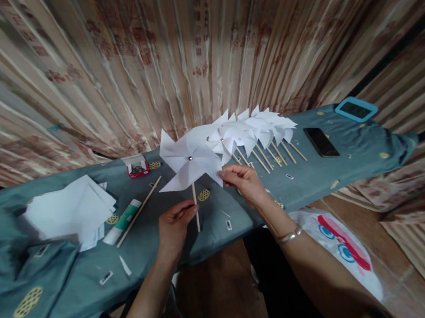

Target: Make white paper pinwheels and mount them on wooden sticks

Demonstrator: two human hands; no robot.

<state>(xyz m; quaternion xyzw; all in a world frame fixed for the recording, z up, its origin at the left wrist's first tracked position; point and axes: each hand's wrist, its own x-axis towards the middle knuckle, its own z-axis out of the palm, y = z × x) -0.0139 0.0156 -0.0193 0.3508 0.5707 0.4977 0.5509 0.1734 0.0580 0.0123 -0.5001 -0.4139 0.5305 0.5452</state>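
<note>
A white paper pinwheel [186, 157] stands upright over the table, a shiny pin at its hub and a thin wooden stick below. My left hand [176, 225] is closed round that stick, with the stick's lower end showing beneath the fingers. At the lower right blade, my right hand [243, 181] pinches the paper tip between thumb and fingers. Just beyond lies a row of finished-looking white pinwheels [251, 130], overlapping, their sticks pointing toward me. Left of my left hand rest a loose wooden stick [141, 208] and a green and white glue tube [122, 222].
White paper sheets [66, 212] are stacked at the left. A small red box of pins [137, 167] sits near the back edge. Toward the right lie a dark phone [321, 142] and a blue-framed device [356, 109]. A pleated curtain [167, 55] hangs behind the cloth-covered table [251, 216].
</note>
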